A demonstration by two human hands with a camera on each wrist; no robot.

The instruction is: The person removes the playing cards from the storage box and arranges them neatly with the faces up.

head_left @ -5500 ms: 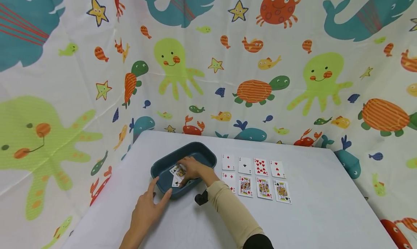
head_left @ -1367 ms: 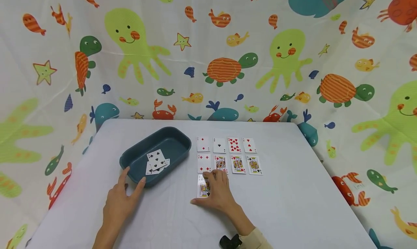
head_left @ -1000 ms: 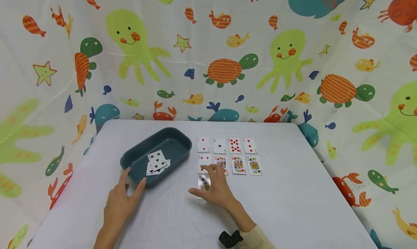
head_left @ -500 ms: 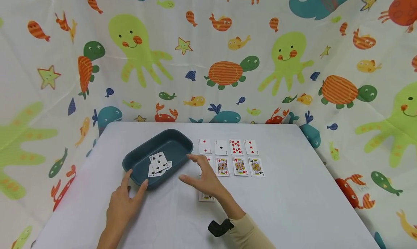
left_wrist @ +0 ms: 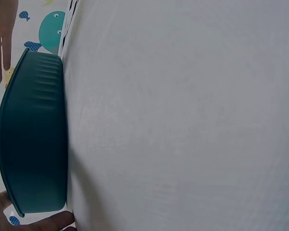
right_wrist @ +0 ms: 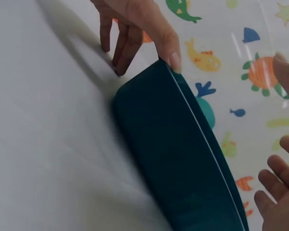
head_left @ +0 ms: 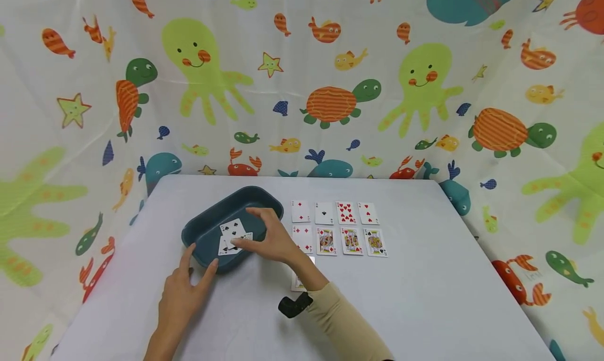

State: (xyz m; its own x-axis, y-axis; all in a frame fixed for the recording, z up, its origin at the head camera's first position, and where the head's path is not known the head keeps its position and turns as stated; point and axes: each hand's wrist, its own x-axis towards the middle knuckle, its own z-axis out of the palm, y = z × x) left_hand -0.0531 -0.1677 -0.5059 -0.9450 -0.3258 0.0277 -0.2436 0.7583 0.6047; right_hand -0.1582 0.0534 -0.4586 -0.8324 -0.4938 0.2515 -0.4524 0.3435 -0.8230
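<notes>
A dark teal tray (head_left: pixel 209 219) sits at the left of the white table, with several black-pip playing cards (head_left: pixel 231 227) lying overlapped inside. My left hand (head_left: pixel 181 293) rests at its near-left end, index fingertip and thumb touching the rim and the other fingers beside the outer wall. Over the tray reaches my right hand (head_left: pixel 272 240), thumb and index spread apart, thumb tip overlapping the cards in the head view; it holds nothing. A face card (head_left: pixel 297 284) lies on the table, partly hidden by my right wrist. The right wrist view shows the left thumb (right_wrist: pixel 174 61) on the tray's corner.
To the tray's right lie two rows of face-up cards, with a ten of hearts (head_left: pixel 346 213) in the back row and a face card (head_left: pixel 375 242) ending the front row. A sea-animal curtain (head_left: pixel 330 104) hangs behind the white table (head_left: pixel 434 287).
My right hand has laid a face card below the two rows, let go of it and moved left over the tray. My left hand has stayed at the tray's near end.
</notes>
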